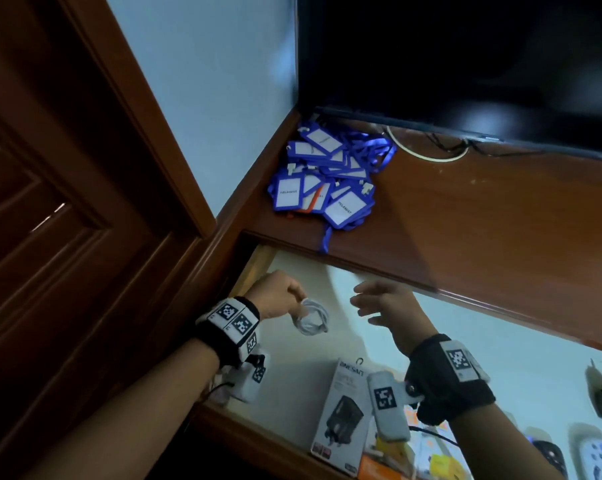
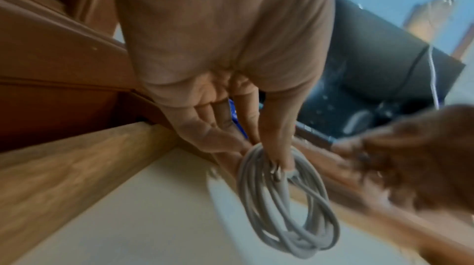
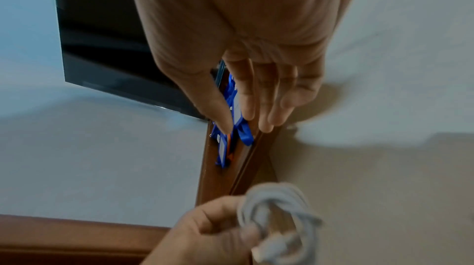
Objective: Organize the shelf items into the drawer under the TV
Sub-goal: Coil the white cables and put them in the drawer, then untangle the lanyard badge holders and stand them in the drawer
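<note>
My left hand [image 1: 285, 299] pinches a coiled white cable [image 1: 311, 318] above the open drawer [image 1: 292, 368], near its back left corner. In the left wrist view the cable [image 2: 284, 204] hangs from my thumb and fingers [image 2: 231, 141]. My right hand [image 1: 379, 303] hovers just right of the coil with fingers spread and holding nothing; the right wrist view shows its straight fingers [image 3: 266, 95] and the cable [image 3: 277, 214] below. A heap of blue badge holders with lanyards [image 1: 327, 178] lies on the wooden shelf [image 1: 483, 220] under the black TV [image 1: 465, 64].
Inside the drawer lie a grey charger box [image 1: 344, 417], an orange-edged packet [image 1: 375, 465] and remote controls [image 1: 601, 455] at the right. A white cord [image 1: 431, 155] and black wires run under the TV. A wooden door [image 1: 50, 220] stands at the left.
</note>
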Tool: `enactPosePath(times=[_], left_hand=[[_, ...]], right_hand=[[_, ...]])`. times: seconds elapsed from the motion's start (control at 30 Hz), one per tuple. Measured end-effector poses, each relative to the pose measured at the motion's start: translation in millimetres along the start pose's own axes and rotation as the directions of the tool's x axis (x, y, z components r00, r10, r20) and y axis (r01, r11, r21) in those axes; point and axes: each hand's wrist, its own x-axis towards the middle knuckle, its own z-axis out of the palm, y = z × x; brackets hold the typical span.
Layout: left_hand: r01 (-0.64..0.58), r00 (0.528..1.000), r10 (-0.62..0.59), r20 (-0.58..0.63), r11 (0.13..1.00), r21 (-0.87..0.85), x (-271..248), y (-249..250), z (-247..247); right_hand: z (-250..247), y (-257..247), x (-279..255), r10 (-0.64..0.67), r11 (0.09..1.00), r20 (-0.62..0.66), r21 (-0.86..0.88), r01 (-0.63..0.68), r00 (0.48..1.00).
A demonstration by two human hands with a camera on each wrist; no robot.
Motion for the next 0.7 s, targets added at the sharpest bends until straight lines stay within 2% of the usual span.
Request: enactPosePath(times=[0.07, 0.13, 0.23, 0.37, 0.5, 0.6, 0.7], left_hand=[[-0.017, 0.997, -0.002, 0.072, 0.968, 0.252, 19.0, -11.8, -3.9], [-0.062, 0.987, -0.012, 0.161, 0.893, 0.447, 33.5, -21.0, -3.7], [-0.151, 0.961, -0.032, 0.275, 0.77, 0.62, 49.9, -32.2, -2.0], [-0.233, 0.942, -0.044, 0.333, 0.629, 0.741, 65.8, -45.7, 0.9], [-0.268, 0.94, -0.039, 0.34, 0.535, 0.802, 74.4, -51.2, 5.4], [-0.301, 0.936, -0.013, 0.352, 0.488, 0.819, 76.6, -51.4, 6.5], [-0.321, 0.935, 0.001, 0.356, 0.436, 0.841, 78.2, -54.6, 9.7]], right_hand=[[3.6, -12.2, 19.9, -0.024, 1.0, -0.063, -0.02, 0.023, 0.998], [9.9, -23.7, 41.1, -0.062, 0.997, -0.131, -0.055, 0.056, 0.989], [20.4, -39.2, 78.9, -0.084, 0.996, -0.252, -0.05, 0.074, 0.964], [22.4, -41.9, 136.2, -0.111, 0.986, -0.329, -0.151, 0.064, 0.938], [29.7, -57.2, 152.2, -0.171, 0.955, -0.406, -0.291, 0.05, 0.898], [31.5, -62.7, 162.7, -0.152, 0.945, -0.401, -0.326, 0.015, 0.904], [35.6, -64.3, 168.9, -0.15, 0.873, -0.345, -0.486, -0.039, 0.927]])
